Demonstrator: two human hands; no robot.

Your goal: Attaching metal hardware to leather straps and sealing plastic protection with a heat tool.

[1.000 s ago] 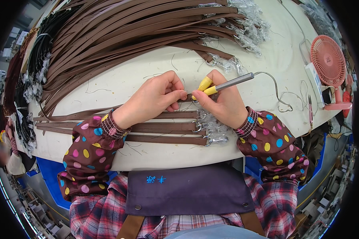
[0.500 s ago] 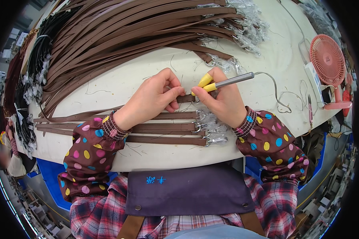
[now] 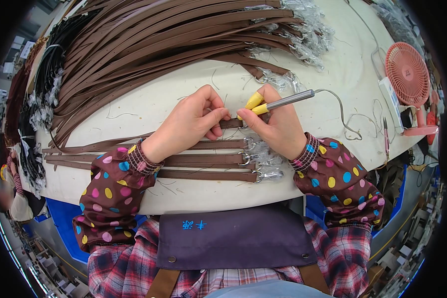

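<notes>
At frame centre, a strap (image 3: 232, 123) is pinched near its end by the left hand (image 3: 197, 120), apparently so it is steadied for the corded pen (image 3: 289, 99), which is pinched between thumb and fingers of the right hand (image 3: 279, 123), tip at the strap's edge. Below, a row of straps (image 3: 203, 159) is laid flat, presumably separated from the upper-left pile (image 3: 149, 52).

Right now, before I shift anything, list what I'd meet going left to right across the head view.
Bundle of black straps → left hand → brown strap end → right hand → thin grey cord → pink fan.
</notes>
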